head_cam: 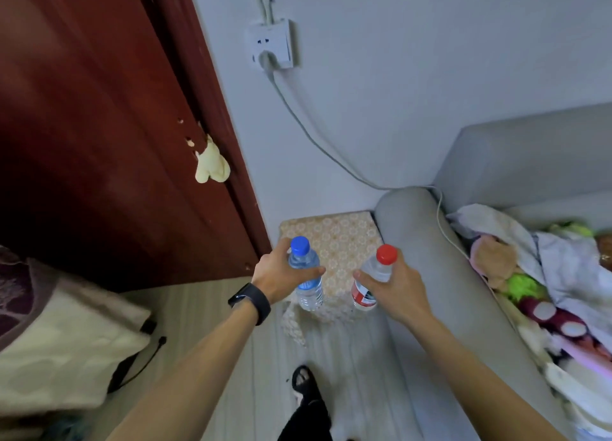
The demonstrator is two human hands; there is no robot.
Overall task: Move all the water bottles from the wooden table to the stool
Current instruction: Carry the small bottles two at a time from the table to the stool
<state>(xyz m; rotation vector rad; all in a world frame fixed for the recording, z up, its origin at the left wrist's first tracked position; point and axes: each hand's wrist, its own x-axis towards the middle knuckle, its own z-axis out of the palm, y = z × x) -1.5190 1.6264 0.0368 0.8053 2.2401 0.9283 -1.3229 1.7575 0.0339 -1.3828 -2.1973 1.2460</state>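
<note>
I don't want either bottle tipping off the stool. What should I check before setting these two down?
1. Left hand grip on the blue-capped bottle: ok, fingers curled round it.
2. Right hand grip on the red-capped bottle: ok, fingers curled round it.
3. Both caps on: ok.
4. Room on the stool: ok, bare patterned cloth shows beyond the bottles.
5. Bottle bases touching the stool: cannot tell.
6. Cloth edge secure: not ok, it hangs loose off the near edge, so set the bottles well in from it.
</note>
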